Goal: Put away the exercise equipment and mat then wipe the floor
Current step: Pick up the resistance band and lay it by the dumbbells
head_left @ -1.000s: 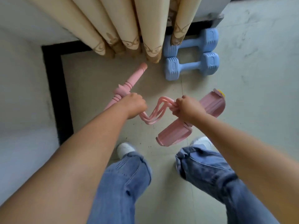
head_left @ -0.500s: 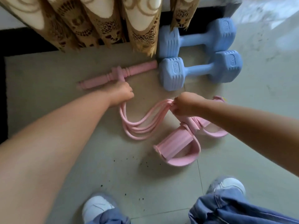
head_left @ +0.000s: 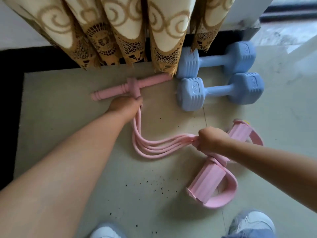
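Note:
A pink pedal resistance band lies on the tiled floor. Its handle bar (head_left: 120, 87) rests flat below the curtain. My left hand (head_left: 126, 104) grips the pink tubes (head_left: 151, 146) just under the bar. My right hand (head_left: 210, 139) grips the other end of the tubes, where they join the two foot pedals (head_left: 204, 184). The tubes sag in a loop on the floor between my hands. Two blue dumbbells (head_left: 217, 91) lie side by side to the right of the bar, against the wall.
A cream and brown curtain (head_left: 120, 31) hangs over the far wall, its hem above the bar. A black strip (head_left: 10, 100) borders the floor on the left. Dark crumbs (head_left: 154, 184) speckle the tiles. My white shoes (head_left: 252, 222) show at the bottom.
The pink band went from being held up in the air to lying on the floor. The bar now rests flat near the curtain, and my hands have spread apart.

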`<state>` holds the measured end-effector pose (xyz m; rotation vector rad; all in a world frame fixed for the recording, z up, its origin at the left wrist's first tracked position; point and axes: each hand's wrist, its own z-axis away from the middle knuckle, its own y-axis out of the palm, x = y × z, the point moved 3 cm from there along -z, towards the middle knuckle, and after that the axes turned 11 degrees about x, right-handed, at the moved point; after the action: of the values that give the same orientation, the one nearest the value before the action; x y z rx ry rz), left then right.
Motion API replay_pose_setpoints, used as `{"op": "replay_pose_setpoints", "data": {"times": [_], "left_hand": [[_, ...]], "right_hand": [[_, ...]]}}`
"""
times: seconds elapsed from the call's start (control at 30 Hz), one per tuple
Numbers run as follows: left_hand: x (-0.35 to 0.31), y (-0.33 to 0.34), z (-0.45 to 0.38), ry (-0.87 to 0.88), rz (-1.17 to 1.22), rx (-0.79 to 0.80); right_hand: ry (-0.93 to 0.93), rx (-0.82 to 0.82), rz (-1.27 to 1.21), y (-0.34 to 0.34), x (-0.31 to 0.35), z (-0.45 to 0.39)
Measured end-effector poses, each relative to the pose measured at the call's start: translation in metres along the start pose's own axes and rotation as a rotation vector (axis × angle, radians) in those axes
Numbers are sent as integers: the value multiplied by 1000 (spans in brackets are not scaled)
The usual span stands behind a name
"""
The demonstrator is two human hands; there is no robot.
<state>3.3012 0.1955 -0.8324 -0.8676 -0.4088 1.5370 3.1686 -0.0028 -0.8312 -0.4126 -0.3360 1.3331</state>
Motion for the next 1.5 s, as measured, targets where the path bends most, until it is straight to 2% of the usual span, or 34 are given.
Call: {"op": "replay_pose_setpoints", "data": {"times": [0.07,0.17,0.37,0.47,0.67,0.8,1.03,1.17,1.27,1.5], "left_hand": [[-9,-13,-6,-64,47,-28],[-16,-27,-19,-63,-3,-105],[-18,-22,-38,-12,19,-51],[-8,-26,-35,72,174,-62],[15,-26,-37,70,573,49],[18,-26,-38,52,635,51],[26,-21,-39,66,516,-1],[24,-18,-35,91,253,-41],[20,-15,-30,135,60,-50],[24,-10,-12,78,-108,-26]], "right_hand": [[-42,-32,-22,-1,7,2],[-69,-69,-102,-8,17,2],[-83,-162,-286,-28,31,3],[-99,-229,-417,-40,41,0],[-142,-353,-696,-66,80,-3],[-136,-420,-703,-83,92,-14],[-40,-432,-559,-88,94,-44],[-64,-404,-419,-82,95,-49],[-73,-398,-429,-81,93,-50],[-126,-355,-389,-63,96,-41]]}}
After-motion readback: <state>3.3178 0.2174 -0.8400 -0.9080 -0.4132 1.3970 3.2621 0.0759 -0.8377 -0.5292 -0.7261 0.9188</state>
